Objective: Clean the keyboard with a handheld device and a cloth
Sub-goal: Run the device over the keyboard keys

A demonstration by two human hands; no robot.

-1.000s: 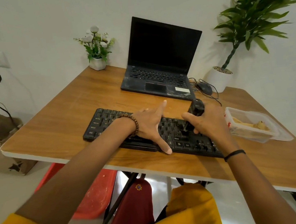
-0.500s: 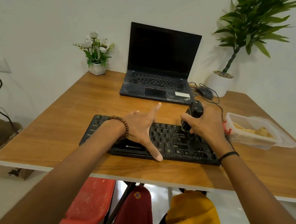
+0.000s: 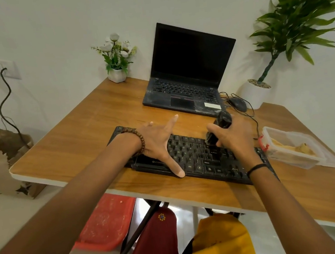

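A black keyboard (image 3: 196, 157) lies across the front of the wooden desk (image 3: 90, 126). My left hand (image 3: 160, 142) rests flat on its left half, fingers spread straight, thumb at the near edge and forefinger past the far edge. My right hand (image 3: 234, 137) grips a small black handheld device (image 3: 219, 127), whose lower end points down onto the keys in the keyboard's middle right. A clear plastic box (image 3: 293, 148) with something yellow inside sits right of the keyboard; I cannot tell if that is the cloth.
An open black laptop (image 3: 189, 70) stands behind the keyboard, with a black mouse (image 3: 238, 104) and its cable to its right. A small white flower pot (image 3: 116, 63) is at the back corner and a tall potted plant (image 3: 297, 20) at the right. A red stool (image 3: 108, 222) is under the desk.
My head has dropped and shifted, so the desk sits lower in view. The device's tip has slid left along the keys. My left hand stays spread on the keyboard.
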